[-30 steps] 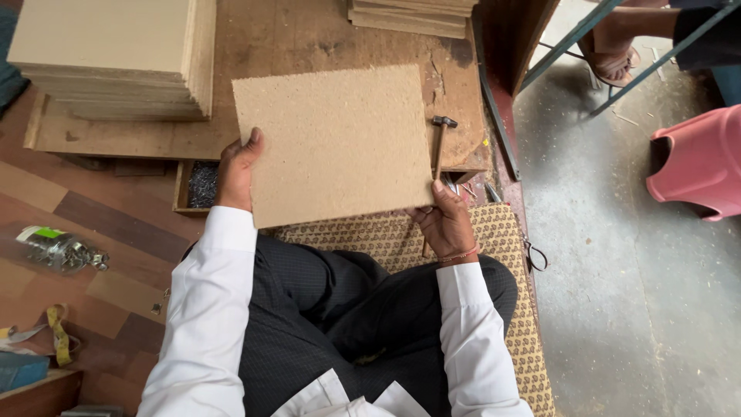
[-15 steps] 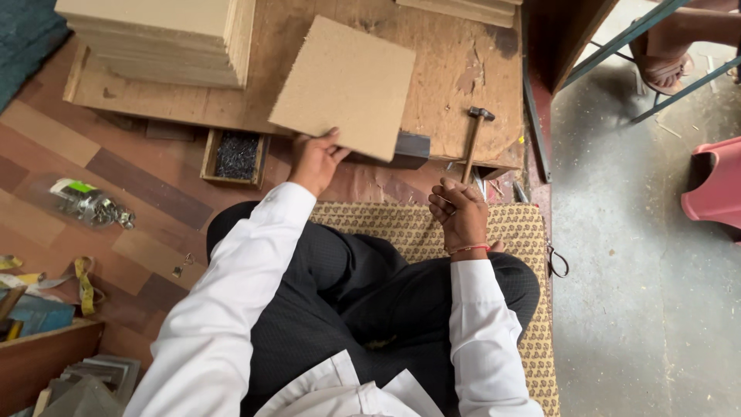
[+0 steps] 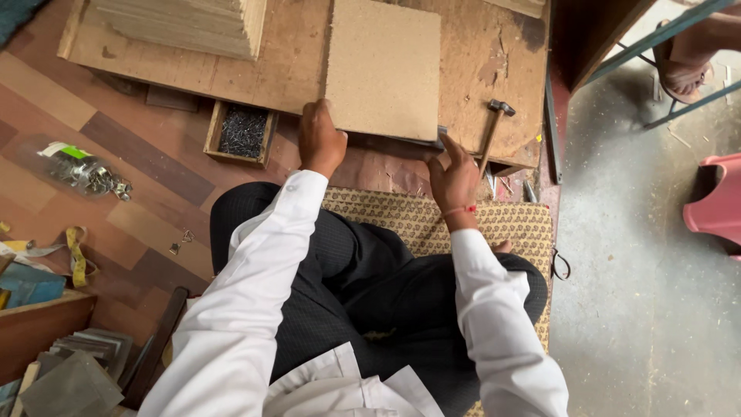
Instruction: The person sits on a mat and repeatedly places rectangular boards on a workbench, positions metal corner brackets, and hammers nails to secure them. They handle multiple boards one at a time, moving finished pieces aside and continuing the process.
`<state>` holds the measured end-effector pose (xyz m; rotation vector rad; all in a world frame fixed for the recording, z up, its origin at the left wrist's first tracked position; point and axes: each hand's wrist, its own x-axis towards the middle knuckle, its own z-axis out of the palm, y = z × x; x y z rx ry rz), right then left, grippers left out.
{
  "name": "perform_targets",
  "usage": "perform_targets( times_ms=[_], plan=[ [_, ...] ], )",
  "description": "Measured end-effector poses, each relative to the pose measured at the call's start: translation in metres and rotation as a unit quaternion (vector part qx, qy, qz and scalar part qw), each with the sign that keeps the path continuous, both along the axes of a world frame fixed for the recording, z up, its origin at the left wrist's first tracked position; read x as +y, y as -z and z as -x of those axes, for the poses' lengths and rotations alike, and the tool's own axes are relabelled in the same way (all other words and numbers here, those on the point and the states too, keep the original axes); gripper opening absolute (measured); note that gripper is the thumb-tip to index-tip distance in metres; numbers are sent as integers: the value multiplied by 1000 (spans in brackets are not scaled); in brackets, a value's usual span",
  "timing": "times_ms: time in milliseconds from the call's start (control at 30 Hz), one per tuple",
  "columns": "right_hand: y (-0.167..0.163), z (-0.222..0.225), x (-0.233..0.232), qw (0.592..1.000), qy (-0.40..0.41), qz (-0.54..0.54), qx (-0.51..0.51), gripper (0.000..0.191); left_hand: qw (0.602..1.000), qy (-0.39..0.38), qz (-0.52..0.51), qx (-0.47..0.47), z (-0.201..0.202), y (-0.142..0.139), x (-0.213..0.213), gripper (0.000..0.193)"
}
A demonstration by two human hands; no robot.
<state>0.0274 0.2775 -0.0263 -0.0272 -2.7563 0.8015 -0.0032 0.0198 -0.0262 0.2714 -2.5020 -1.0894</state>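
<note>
Square tan fibreboard panel (image 3: pixel 384 68) lies flat on the scuffed wooden work board (image 3: pixel 301 69); the left hand (image 3: pixel 321 140) is curled over its near left corner, and the right hand (image 3: pixel 453 174), fingers spread, touches the near edge at the right corner. My worry — the panel's near edge looks to overhang the board, so a hard press there could tip it; the wooden-handled hammer (image 3: pixel 492 133), just right of the right hand, could get knocked. Left of the left hand, a small open wooden box (image 3: pixel 241 133) holds dark nails; further left, a clear plastic bag (image 3: pixel 81 168) holds small metal bits.
</note>
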Motion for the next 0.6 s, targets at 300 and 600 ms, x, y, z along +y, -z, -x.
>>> perform_targets(
  times_ms=[300,600],
  plan=[
    [30,19,-14,994,11,-18,104,24,1000,24,-6,15,23,8,-6,32],
    [36,19,-13,993,26,-8,113,28,997,-2,-77,-11,21,5,-1,38]
  ],
)
